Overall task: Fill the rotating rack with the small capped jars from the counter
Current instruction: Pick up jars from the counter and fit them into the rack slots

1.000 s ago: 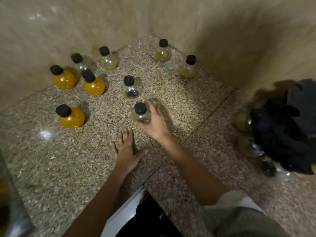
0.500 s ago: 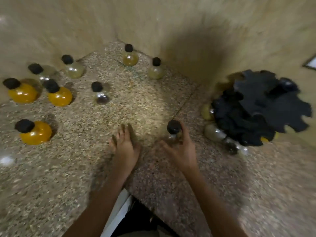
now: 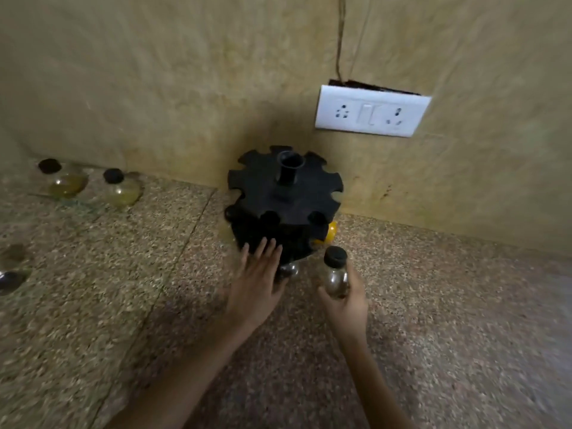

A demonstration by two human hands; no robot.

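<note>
— Fingers first: what are they doing?

— Right hand (image 3: 346,305) is wrapped around a jar (image 3: 335,275), thumb on one side and the other fingers behind, holding it upright and clear of the counter (image 3: 448,320). Left hand (image 3: 258,283) is flat and spread, fingers (image 3: 263,249) straight and a little apart, their tips against the lower front of the rack (image 3: 284,196). It grips nothing.

— Where is that jar relative to the rack?

— Just in front of it, toward its right side, near but not touching. It is clear glass with a black cap (image 3: 335,255); the contents look dark, though blur hides detail.

— And the rack itself?

— Black, round, with notches cut around its top disc and a short tube (image 3: 290,167) standing at the centre. It sits on the counter against the wall (image 3: 185,88). An orange jar (image 3: 328,233) shows at its lower right edge, and a clear one (image 3: 289,269) peeks out under its front, just beside the left hand.

— Anything else?

— Well to the left of the rack, by the wall, two capped jars of pale yellow liquid: a far-left jar (image 3: 66,181) and an inner jar (image 3: 122,188). Further left, at the frame's edge, a blurred dark jar (image 3: 10,278). Above and right of the rack, a white socket plate (image 3: 371,114) is on the wall.
</note>
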